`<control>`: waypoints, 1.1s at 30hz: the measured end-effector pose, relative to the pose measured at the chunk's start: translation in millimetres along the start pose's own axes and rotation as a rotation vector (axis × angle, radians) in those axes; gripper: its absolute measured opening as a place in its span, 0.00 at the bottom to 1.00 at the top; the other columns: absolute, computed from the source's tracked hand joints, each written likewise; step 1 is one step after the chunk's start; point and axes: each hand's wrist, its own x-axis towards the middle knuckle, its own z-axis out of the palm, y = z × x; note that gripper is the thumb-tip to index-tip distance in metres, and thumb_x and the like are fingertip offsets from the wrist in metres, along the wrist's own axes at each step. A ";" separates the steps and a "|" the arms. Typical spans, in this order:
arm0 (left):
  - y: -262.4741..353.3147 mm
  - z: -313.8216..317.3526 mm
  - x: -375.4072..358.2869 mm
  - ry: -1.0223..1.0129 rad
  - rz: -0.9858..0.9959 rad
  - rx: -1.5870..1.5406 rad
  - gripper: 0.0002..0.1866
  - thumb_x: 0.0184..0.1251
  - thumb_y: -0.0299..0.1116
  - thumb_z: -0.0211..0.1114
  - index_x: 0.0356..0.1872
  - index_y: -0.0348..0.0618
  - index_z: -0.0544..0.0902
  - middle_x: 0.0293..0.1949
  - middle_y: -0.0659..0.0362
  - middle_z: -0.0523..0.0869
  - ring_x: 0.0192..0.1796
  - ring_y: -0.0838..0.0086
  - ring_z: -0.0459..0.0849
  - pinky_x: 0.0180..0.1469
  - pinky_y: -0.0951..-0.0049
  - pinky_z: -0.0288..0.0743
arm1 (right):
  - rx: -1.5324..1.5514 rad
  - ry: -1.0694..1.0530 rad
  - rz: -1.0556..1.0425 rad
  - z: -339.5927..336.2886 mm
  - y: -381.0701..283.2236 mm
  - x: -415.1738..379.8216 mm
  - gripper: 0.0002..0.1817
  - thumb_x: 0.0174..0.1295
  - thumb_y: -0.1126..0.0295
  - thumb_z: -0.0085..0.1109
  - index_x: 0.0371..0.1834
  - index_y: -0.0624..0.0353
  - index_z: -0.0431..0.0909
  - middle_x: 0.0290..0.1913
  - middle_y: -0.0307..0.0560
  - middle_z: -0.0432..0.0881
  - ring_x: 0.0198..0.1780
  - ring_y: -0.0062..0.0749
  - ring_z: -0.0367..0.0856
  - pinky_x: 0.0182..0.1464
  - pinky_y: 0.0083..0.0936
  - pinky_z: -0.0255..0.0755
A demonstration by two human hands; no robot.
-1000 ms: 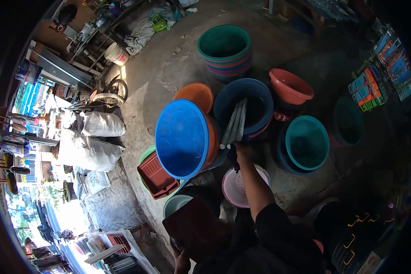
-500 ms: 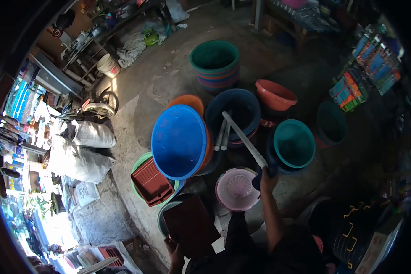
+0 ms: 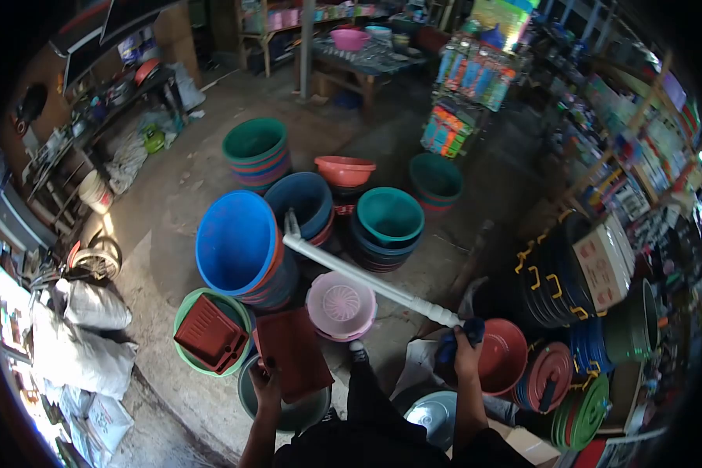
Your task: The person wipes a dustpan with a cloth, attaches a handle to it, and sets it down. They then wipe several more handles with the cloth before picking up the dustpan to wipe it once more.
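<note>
My right hand [image 3: 464, 352] grips the blue handle end of a long white pole [image 3: 366, 278], which reaches up and left across the pink basin [image 3: 340, 304] toward the dark blue tub [image 3: 302, 199]. Another white pole end [image 3: 291, 222] sticks up from that tub. My left hand [image 3: 267, 382] holds the lower edge of a dark red flat tray [image 3: 292, 351] over a grey-green basin [image 3: 251, 398]. Beside the tray stands a tilted stack of blue tubs [image 3: 234, 242].
Stacks of plastic basins stand on the concrete floor: teal [image 3: 390, 214], green [image 3: 253, 140], orange [image 3: 345, 168]. A red basket lies in a green basin [image 3: 186, 312]. Black buckets [image 3: 558, 277] and a red basin [image 3: 503, 355] crowd the right. White sacks [image 3: 82, 343] lie at the left.
My right hand has pulled one white pole out of the dark blue tub and swung it down to the right. The view has tilted up, showing more of the shop.
</note>
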 end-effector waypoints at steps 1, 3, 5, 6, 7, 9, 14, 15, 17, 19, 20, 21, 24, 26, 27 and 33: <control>5.4 2.1 -1.2 -0.028 0.004 -0.004 0.19 0.60 0.22 0.64 0.51 0.44 0.69 0.43 0.62 0.73 0.42 0.81 0.72 0.45 0.77 0.69 | 0.048 0.019 0.023 -11.1 -19.5 -22.5 0.10 0.64 0.79 0.58 0.47 0.57 0.77 0.35 0.35 0.78 0.36 0.19 0.79 0.35 0.19 0.72; 14.8 8.1 -2.4 -0.070 -0.040 0.084 0.22 0.58 0.20 0.65 0.53 0.44 0.69 0.44 0.62 0.73 0.44 0.80 0.72 0.47 0.77 0.69 | 0.046 0.049 -0.022 -38.9 -38.8 -52.8 0.10 0.64 0.79 0.57 0.48 0.57 0.76 0.35 0.36 0.79 0.37 0.20 0.79 0.38 0.20 0.73; 22.4 21.7 -1.4 -0.134 -0.040 0.045 0.23 0.58 0.19 0.65 0.54 0.44 0.69 0.45 0.62 0.73 0.45 0.79 0.73 0.49 0.77 0.69 | 0.037 0.065 -0.078 -67.0 -52.1 -83.6 0.12 0.64 0.79 0.56 0.50 0.58 0.75 0.37 0.37 0.79 0.39 0.23 0.79 0.43 0.21 0.73; 25.3 29.8 -0.4 -0.162 -0.042 0.003 0.24 0.57 0.18 0.65 0.54 0.44 0.69 0.46 0.62 0.73 0.47 0.79 0.73 0.50 0.76 0.70 | 0.058 0.109 -0.096 -74.4 -63.1 -100.5 0.13 0.63 0.78 0.56 0.51 0.58 0.75 0.41 0.39 0.79 0.42 0.25 0.78 0.47 0.23 0.73; 24.2 36.4 1.7 -0.193 -0.050 0.013 0.24 0.57 0.18 0.65 0.54 0.44 0.69 0.46 0.62 0.73 0.47 0.79 0.73 0.50 0.76 0.70 | 0.058 0.142 -0.096 -88.7 -61.4 -112.0 0.13 0.63 0.78 0.56 0.51 0.58 0.75 0.41 0.39 0.79 0.42 0.25 0.78 0.47 0.23 0.73; 21.6 49.5 5.6 -0.275 0.022 -0.018 0.24 0.59 0.17 0.64 0.55 0.43 0.68 0.47 0.61 0.74 0.49 0.77 0.73 0.53 0.75 0.70 | 0.059 0.229 -0.143 -118.8 -54.8 -133.0 0.15 0.62 0.76 0.57 0.53 0.58 0.74 0.46 0.41 0.78 0.46 0.26 0.78 0.48 0.25 0.73; 29.8 86.0 7.1 -0.440 0.046 0.055 0.26 0.62 0.18 0.64 0.60 0.39 0.66 0.52 0.57 0.75 0.54 0.74 0.75 0.59 0.72 0.69 | 0.114 0.453 -0.058 -169.6 -40.8 -191.4 0.17 0.61 0.70 0.58 0.53 0.57 0.72 0.45 0.42 0.77 0.46 0.28 0.77 0.49 0.26 0.73; 33.1 94.7 4.4 -0.452 0.044 0.065 0.26 0.62 0.18 0.64 0.60 0.39 0.66 0.52 0.57 0.75 0.54 0.74 0.75 0.59 0.72 0.69 | 0.118 0.467 -0.052 -172.5 -47.2 -203.7 0.17 0.61 0.70 0.58 0.53 0.57 0.72 0.45 0.42 0.77 0.46 0.28 0.77 0.49 0.26 0.73; 38.3 114.1 -3.9 -0.492 0.057 0.038 0.26 0.62 0.18 0.64 0.60 0.39 0.65 0.53 0.56 0.75 0.54 0.73 0.76 0.60 0.72 0.69 | 0.177 0.448 -0.107 -182.1 -56.6 -224.0 0.17 0.61 0.70 0.57 0.53 0.58 0.72 0.44 0.43 0.76 0.45 0.28 0.77 0.48 0.26 0.73; 40.3 128.2 -13.7 -0.516 0.066 0.083 0.26 0.63 0.20 0.64 0.62 0.38 0.66 0.56 0.54 0.77 0.57 0.71 0.76 0.61 0.69 0.69 | 0.134 0.519 -0.150 -206.0 -47.1 -242.2 0.18 0.61 0.69 0.57 0.54 0.58 0.71 0.42 0.42 0.75 0.42 0.26 0.76 0.46 0.25 0.73; 41.5 134.6 -18.2 -0.557 0.070 0.114 0.27 0.63 0.20 0.64 0.62 0.38 0.66 0.56 0.54 0.77 0.57 0.71 0.76 0.61 0.69 0.69 | 0.158 0.522 -0.154 -217.3 -43.2 -253.6 0.18 0.61 0.69 0.57 0.54 0.58 0.71 0.42 0.42 0.75 0.42 0.26 0.76 0.45 0.25 0.73; 42.7 139.4 -22.2 -0.595 0.076 0.147 0.27 0.63 0.20 0.64 0.63 0.38 0.65 0.56 0.54 0.77 0.57 0.71 0.76 0.61 0.70 0.69 | 0.184 0.522 -0.157 -221.0 -48.2 -264.5 0.18 0.60 0.68 0.57 0.54 0.59 0.71 0.41 0.41 0.74 0.41 0.26 0.75 0.45 0.25 0.73; 44.9 149.6 -35.4 -0.620 0.069 0.176 0.27 0.62 0.20 0.65 0.61 0.38 0.65 0.54 0.54 0.76 0.55 0.72 0.76 0.59 0.71 0.70 | 0.185 0.573 -0.155 -223.2 -75.3 -292.2 0.18 0.59 0.68 0.55 0.52 0.62 0.71 0.40 0.42 0.73 0.41 0.26 0.74 0.47 0.25 0.71; 43.7 153.7 -49.6 -0.635 0.062 0.172 0.27 0.61 0.19 0.65 0.60 0.39 0.65 0.53 0.55 0.75 0.54 0.73 0.76 0.57 0.72 0.71 | 0.180 0.582 -0.169 -236.6 -76.3 -308.5 0.18 0.58 0.69 0.55 0.51 0.63 0.71 0.40 0.42 0.73 0.41 0.27 0.74 0.48 0.26 0.71; 46.3 155.2 -57.4 -0.640 0.064 0.170 0.27 0.61 0.19 0.65 0.60 0.39 0.65 0.53 0.55 0.75 0.54 0.73 0.76 0.57 0.72 0.71 | 0.170 0.572 -0.175 -245.3 -74.2 -317.5 0.18 0.58 0.69 0.54 0.51 0.63 0.71 0.40 0.42 0.73 0.42 0.27 0.74 0.49 0.26 0.71; 42.0 149.1 -92.9 -0.692 0.085 0.187 0.28 0.60 0.18 0.64 0.61 0.39 0.64 0.54 0.55 0.76 0.54 0.72 0.76 0.58 0.71 0.71 | 0.132 0.559 -0.149 -303.9 -50.7 -371.7 0.18 0.54 0.72 0.57 0.49 0.63 0.73 0.44 0.42 0.75 0.46 0.27 0.74 0.52 0.25 0.69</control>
